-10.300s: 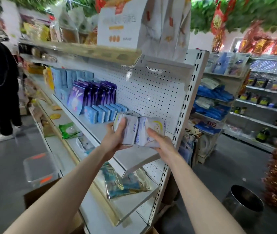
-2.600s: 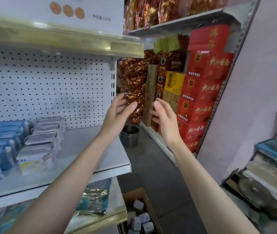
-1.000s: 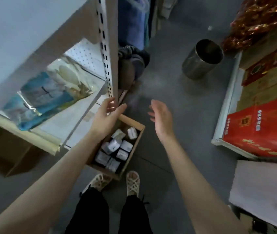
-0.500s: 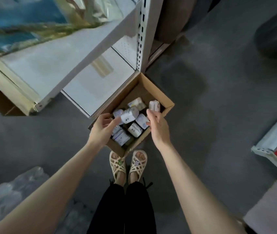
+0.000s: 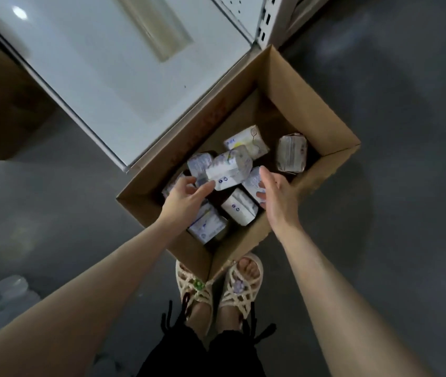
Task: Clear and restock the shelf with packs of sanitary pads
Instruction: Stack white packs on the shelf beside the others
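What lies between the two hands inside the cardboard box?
In the head view, packs of sanitary pads lie between the left hand and the right hand, loose in the cardboard box.

Box is plain brown cardboard; the packs in it are white w/ purple-blue print, and one pack also shows a yellow patch. Shelf is pale grey-white, floor dark grey. Sandals are cream, woven lattice w/ green & purple charms; trousers black.
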### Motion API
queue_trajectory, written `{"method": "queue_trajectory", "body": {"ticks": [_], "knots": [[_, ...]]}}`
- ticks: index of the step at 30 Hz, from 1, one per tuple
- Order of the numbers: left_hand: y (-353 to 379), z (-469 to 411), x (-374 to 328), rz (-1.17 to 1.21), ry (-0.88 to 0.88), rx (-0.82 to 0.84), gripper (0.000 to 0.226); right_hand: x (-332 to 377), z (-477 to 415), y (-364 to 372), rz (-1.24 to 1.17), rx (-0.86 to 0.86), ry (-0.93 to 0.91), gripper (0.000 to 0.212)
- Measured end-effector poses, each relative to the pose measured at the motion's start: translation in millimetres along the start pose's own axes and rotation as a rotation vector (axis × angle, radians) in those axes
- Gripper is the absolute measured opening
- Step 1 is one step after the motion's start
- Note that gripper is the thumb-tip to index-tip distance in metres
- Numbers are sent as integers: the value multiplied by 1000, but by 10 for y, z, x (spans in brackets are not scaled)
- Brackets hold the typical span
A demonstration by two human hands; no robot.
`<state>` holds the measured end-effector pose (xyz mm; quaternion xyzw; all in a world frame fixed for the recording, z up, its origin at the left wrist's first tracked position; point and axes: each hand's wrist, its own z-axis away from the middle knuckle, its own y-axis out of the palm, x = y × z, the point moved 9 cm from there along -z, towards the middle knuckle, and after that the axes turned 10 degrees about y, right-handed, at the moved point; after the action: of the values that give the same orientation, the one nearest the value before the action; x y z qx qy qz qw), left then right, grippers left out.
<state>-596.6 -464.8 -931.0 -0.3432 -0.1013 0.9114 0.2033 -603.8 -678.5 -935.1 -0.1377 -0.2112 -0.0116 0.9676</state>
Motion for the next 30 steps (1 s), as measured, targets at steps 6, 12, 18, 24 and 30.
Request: {"method": "queue_trajectory", "body": {"ticks": [6,12,18,24,30], "knots": [[319,-669,342,52,64,19,71,-176,-753,353,-22,26,-15,22],[543,-1134,545,122,114,73,99,-320,-1157,579,-158,88,-8,43],[637,-1327,484,190,206,99,72,-318,-1269,656,-247,179,32,38],[577,-1111,482,206,178,142,94,-350,-1110,590,-221,190,14,30],[391,-888,367,169,154,80,74,-224,-873,700,-220,272,27,52]]}}
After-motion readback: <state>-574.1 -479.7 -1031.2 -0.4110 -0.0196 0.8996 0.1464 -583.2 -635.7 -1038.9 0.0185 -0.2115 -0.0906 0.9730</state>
